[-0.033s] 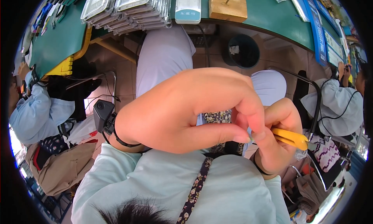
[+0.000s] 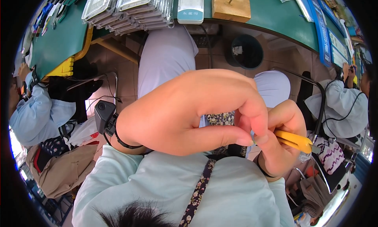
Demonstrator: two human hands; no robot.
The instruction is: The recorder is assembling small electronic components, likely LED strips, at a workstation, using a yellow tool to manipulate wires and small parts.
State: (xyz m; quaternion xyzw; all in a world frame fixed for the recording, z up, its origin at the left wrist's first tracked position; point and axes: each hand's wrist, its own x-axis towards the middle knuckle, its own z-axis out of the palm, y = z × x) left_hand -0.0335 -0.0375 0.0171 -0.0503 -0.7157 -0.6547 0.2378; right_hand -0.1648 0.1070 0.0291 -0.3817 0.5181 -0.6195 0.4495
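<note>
My left hand [image 2: 189, 113] reaches across from the left, its thumb and forefinger pinched together. A tiny greenish bit [image 2: 253, 141] shows at these fingertips, too small to name. Against them press the fingertips of my right hand [image 2: 289, 117]. Its curled fingers also hold a slim yellow utility knife [image 2: 295, 140], which has a slot along its body and a grey tip pointing away to the right. Both hands are in the air above my lap, close to my chest. The fingers hide most of what lies between them.
Beyond my knees is a green table [image 2: 271, 14] with stacked clear plastic packs [image 2: 143, 6], a white-and-blue box [image 2: 190, 8] and a wooden block [image 2: 231, 7] with a metal pin. A dark bin [image 2: 246, 52] stands below. People sit on both sides.
The yellow utility knife has shifted slightly in my right hand, its tip now a little lower and showing more grey. My hands otherwise keep their place.
</note>
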